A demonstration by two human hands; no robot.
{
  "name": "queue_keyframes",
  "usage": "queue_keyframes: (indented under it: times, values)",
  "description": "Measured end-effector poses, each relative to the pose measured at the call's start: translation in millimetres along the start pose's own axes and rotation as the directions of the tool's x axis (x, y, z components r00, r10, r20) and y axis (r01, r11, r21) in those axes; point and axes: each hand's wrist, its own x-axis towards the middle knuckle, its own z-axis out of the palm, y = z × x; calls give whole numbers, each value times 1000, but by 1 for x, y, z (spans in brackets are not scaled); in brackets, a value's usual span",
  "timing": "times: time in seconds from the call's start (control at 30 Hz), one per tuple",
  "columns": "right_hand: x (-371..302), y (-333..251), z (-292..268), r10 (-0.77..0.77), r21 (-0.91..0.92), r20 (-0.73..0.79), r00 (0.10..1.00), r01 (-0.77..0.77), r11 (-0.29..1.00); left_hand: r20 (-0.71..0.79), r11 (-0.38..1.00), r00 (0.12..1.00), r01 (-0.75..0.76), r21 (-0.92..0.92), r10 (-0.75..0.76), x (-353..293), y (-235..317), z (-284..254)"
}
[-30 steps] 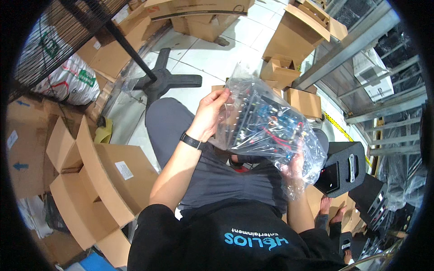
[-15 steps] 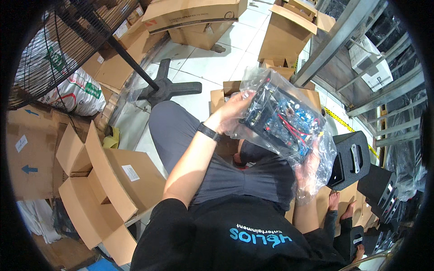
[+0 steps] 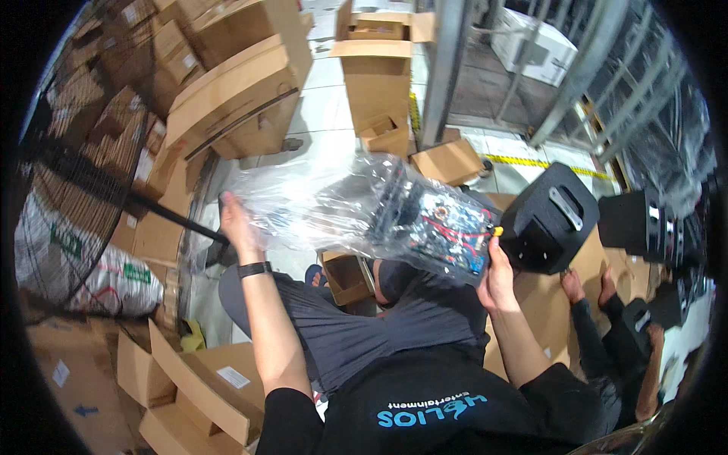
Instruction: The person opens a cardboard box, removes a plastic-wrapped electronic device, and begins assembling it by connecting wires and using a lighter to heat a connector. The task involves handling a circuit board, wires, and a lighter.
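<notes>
My left hand [image 3: 241, 224] is closed on one end of a clear plastic bag [image 3: 303, 208], which is stretched out sideways above my knees. At the other end sits an electronic circuit board module [image 3: 455, 231] with a black frame, blue parts, red wires and a yellow connector. My right hand [image 3: 497, 279] grips the right end of the module. Plastic covers at least its left part; whether it wraps the right end I cannot tell. Just beyond my right hand stands a black speaker cabinet [image 3: 540, 227] with a handle.
An open cardboard box [image 3: 205, 394] lies at my lower left, a small one [image 3: 349, 279] between my legs. Taller cartons [image 3: 375, 87] stand ahead. A fan pole [image 3: 171, 216] crosses the left side, a metal rack [image 3: 447, 76] the right. Another person's feet [image 3: 574, 287] are at right.
My left hand has moved left, drawing the bag out long. The module has shifted slightly, now held at its right end by my right hand. The view has turned to the right.
</notes>
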Motion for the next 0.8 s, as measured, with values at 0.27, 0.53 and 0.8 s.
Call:
queue_keyframes:
  times: [0.27,0.53,0.8]
  values:
    - [9,19,18,-144,74,5,990,143,987,537,957,838,-69,280,-96,-45,57,41]
    - [36,17,35,-206,92,-61,977,211,973,634,877,607,301,374,-479,-112,-19,5]
    - [56,-12,-16,-328,-65,-247,912,322,945,367,748,920,-339,571,137,-18,39,-92]
